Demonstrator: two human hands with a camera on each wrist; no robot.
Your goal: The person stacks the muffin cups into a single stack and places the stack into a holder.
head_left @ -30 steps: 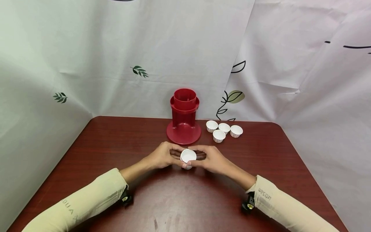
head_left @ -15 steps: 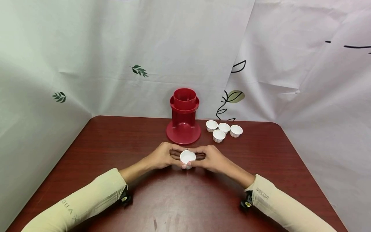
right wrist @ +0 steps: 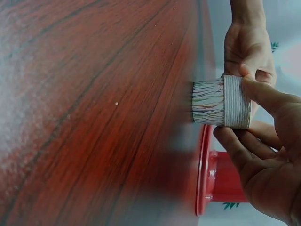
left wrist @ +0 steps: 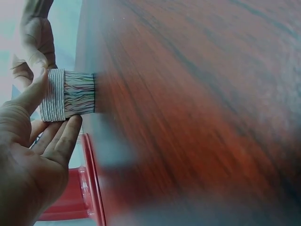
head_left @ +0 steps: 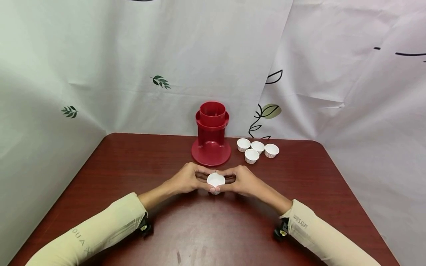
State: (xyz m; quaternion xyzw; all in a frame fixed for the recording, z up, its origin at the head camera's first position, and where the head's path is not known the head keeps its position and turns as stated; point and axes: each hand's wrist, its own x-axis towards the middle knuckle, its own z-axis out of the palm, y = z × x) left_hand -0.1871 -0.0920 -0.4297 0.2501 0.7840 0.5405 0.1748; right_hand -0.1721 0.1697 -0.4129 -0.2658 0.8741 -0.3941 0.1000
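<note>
A nested stack of white paper cups point(head_left: 216, 180) stands upright on the table, in front of the red stand. The left hand point(head_left: 189, 180) holds it from the left and the right hand point(head_left: 245, 182) from the right, thumbs meeting at the near side. In the left wrist view the stack point(left wrist: 70, 94) shows several layered rims above a patterned side, between the thumb and fingers of the left hand point(left wrist: 35, 155). From the other side, in the right wrist view, the right hand point(right wrist: 273, 150) grips the stack's rims point(right wrist: 236, 102).
Behind the hands stands a red holder point(head_left: 212, 147) with a round base and an upright cylinder. Several white cups point(head_left: 252, 156) sit to its right on the brown table point(head_left: 213, 229). A white patterned cloth point(head_left: 199, 55) hangs behind and at both sides.
The top cup has sunk slightly and now lines up with the stack beneath. The thumbs have drawn slightly closer together at the near side; both hands otherwise stay in place.
</note>
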